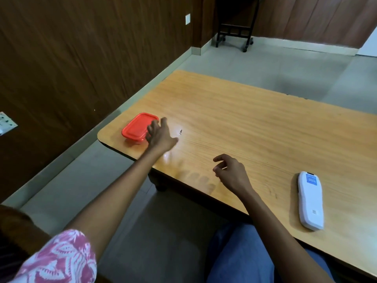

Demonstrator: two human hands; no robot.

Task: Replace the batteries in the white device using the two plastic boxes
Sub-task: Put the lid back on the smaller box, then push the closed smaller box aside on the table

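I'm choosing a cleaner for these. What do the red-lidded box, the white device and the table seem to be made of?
Box: looks like plastic, with a smooth moulded red lid.
White device: likely hard plastic with a matte shell and a printed blue label.
Table: wood-grain top with glossy glare, possibly laminate.

Red-lidded box (pixel 137 127) shut, far left; white device (pixel 310 200) face-down, right.

Left hand (pixel 160 134) blurred, hiding red box (pixel 137 127) corner.
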